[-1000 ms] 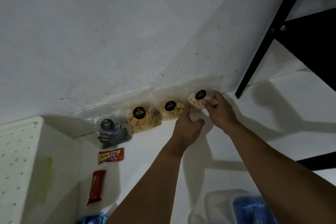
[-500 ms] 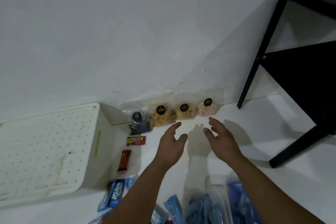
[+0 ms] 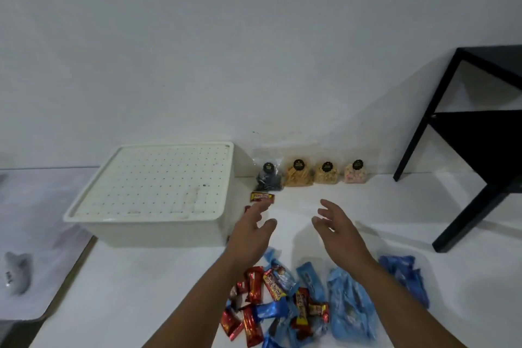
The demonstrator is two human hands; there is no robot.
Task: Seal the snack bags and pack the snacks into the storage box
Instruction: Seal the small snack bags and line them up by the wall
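Note:
Several clear snack bags with black round labels lean against the wall: a dark one (image 3: 267,178), a yellow-stick one (image 3: 298,176), a tan one (image 3: 326,175) and a pink one (image 3: 356,174). The white storage box (image 3: 158,195), lid on, stands to their left. My left hand (image 3: 252,230) and my right hand (image 3: 337,227) hover open and empty over the white floor, well short of the bags. A pile of red and blue wrapped snacks (image 3: 285,299) lies under my forearms. One red bar (image 3: 262,196) lies by the box corner, just beyond my left fingertips.
A black side table (image 3: 480,144) stands at the right against the wall. Blue packets (image 3: 404,274) lie near its front leg. A grey mat (image 3: 34,234) with a small grey toy (image 3: 17,271) lies at the left.
Both hands let go of the pink bag at the wall and drew back toward me, fingers spread. The view pulled back and tilted down, bringing the box and snack pile into sight.

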